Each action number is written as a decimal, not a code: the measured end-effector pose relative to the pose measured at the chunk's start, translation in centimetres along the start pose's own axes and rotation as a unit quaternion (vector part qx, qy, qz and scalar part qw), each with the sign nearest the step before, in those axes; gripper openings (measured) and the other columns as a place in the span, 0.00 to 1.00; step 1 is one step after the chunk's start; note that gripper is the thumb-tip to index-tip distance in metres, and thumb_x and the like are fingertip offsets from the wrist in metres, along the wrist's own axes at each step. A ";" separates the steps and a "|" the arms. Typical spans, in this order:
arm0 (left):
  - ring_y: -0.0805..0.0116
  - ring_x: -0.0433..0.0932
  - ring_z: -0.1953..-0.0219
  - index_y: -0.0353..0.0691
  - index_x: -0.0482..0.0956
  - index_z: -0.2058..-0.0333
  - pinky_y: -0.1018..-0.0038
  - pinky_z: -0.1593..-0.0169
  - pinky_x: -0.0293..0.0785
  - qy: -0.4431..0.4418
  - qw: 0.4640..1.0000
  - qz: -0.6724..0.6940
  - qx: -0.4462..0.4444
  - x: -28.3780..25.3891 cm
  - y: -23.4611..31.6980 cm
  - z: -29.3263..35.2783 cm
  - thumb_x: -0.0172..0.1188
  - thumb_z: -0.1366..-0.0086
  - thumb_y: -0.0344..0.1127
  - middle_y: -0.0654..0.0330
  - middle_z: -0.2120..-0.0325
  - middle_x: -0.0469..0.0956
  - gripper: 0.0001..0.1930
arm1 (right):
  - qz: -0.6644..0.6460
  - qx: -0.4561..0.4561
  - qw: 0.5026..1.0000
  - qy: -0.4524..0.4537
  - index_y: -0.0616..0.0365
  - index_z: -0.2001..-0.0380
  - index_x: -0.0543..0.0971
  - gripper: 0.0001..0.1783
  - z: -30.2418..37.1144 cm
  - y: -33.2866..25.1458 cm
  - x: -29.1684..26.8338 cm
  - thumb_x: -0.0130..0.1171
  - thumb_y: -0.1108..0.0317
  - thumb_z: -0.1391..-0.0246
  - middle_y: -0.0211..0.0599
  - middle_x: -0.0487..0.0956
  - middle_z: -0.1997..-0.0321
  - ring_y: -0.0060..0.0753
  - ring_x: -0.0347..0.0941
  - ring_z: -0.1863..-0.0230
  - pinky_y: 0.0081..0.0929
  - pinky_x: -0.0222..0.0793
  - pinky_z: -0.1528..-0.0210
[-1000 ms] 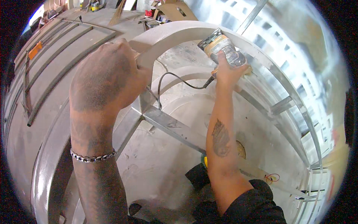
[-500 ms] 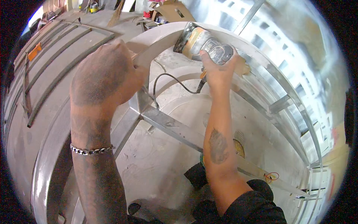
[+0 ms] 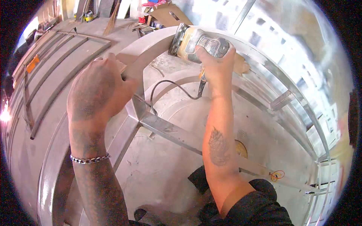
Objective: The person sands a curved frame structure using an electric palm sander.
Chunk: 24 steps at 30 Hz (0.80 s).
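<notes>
My right hand (image 3: 219, 67), thumb and fingers clasped around the corded sander (image 3: 205, 42), has slid it leftward along the grey curved frame (image 3: 152, 49), apparently onto a stretch nearer my curled left hand (image 3: 96, 86), whose fingertips' grip I can't tell.

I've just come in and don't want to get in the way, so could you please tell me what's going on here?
A person's right hand grips what looks like a corded sander, held at the upper curve of a large grey frame. The left hand is closed over the same curve, farther left. The sander's pad is turned away, so its contact is hard to judge. A barred rack lies on the floor at left.
</notes>
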<state>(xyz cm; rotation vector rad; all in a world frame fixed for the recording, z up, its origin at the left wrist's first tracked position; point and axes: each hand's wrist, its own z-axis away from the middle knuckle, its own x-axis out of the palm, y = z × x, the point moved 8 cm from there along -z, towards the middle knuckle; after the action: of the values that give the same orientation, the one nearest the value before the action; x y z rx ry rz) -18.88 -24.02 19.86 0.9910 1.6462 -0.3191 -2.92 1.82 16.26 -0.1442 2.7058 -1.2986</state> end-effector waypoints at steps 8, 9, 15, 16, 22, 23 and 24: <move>0.44 0.86 0.56 0.30 0.83 0.59 0.53 0.48 0.80 0.045 0.997 -0.013 0.061 0.5 0.5 -0.2 0.62 0.40 0.45 0.40 0.63 0.85 0.21 | 0.065 0.077 0.988 0.119 0.78 0.39 0.61 0.53 -2.8 1.8 -2.4 0.79 0.55 0.58 0.70 0.73 0.40 0.65 0.73 0.37 0.47 0.68 0.33; 0.44 0.86 0.56 0.30 0.83 0.59 0.53 0.48 0.80 0.048 0.997 -0.017 0.059 0.3 0.2 -0.1 0.62 0.40 0.45 0.40 0.63 0.85 0.21 | 0.101 0.093 0.981 0.138 0.79 0.38 0.60 0.54 -2.9 1.5 -2.5 0.78 0.55 0.58 0.71 0.73 0.40 0.66 0.73 0.36 0.48 0.69 0.33; 0.44 0.86 0.56 0.30 0.83 0.60 0.53 0.48 0.80 0.044 0.997 0.005 0.066 0.6 -0.3 -0.1 0.61 0.39 0.46 0.40 0.64 0.85 0.21 | 0.041 0.128 0.976 0.174 0.80 0.35 0.57 0.57 -3.2 1.6 -2.7 0.77 0.55 0.57 0.71 0.71 0.37 0.65 0.74 0.37 0.47 0.72 0.34; 0.44 0.86 0.55 0.34 0.82 0.55 0.53 0.48 0.80 0.040 0.997 0.007 0.063 1.1 -0.8 -0.4 0.63 0.39 0.45 0.42 0.61 0.86 0.21 | 0.041 0.129 0.975 0.175 0.80 0.35 0.57 0.57 -3.2 1.8 -2.7 0.77 0.55 0.57 0.71 0.71 0.37 0.65 0.74 0.37 0.47 0.72 0.34; 0.46 0.86 0.57 0.31 0.84 0.60 0.53 0.48 0.81 0.028 0.997 0.037 0.059 0.8 -0.2 -0.3 0.61 0.40 0.45 0.40 0.63 0.85 0.20 | -0.007 0.102 0.986 0.135 0.71 0.31 0.59 0.56 -3.5 2.4 -2.0 0.77 0.58 0.56 0.68 0.69 0.35 0.62 0.74 0.38 0.45 0.72 0.34; 0.46 0.86 0.57 0.32 0.85 0.61 0.53 0.49 0.81 0.027 0.999 0.025 0.039 0.8 -0.5 -0.4 0.61 0.40 0.45 0.40 0.62 0.85 0.19 | -0.018 0.075 0.992 0.103 0.69 0.30 0.59 0.55 -3.5 1.8 -1.5 0.77 0.59 0.56 0.65 0.70 0.35 0.60 0.75 0.38 0.44 0.72 0.34; 0.46 0.86 0.57 0.32 0.85 0.61 0.53 0.49 0.81 0.029 0.999 0.025 0.037 0.6 -0.6 -0.3 0.61 0.40 0.45 0.40 0.62 0.85 0.19 | -0.029 0.046 0.996 0.070 0.68 0.28 0.59 0.55 -3.3 0.6 -0.9 0.77 0.59 0.56 0.63 0.72 0.35 0.59 0.75 0.38 0.43 0.72 0.34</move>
<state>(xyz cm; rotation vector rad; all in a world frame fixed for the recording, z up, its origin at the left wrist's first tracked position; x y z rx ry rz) -19.48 -23.92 19.27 1.1047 1.6691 -0.3226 -2.63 4.89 17.91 -0.1261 2.7694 -1.5005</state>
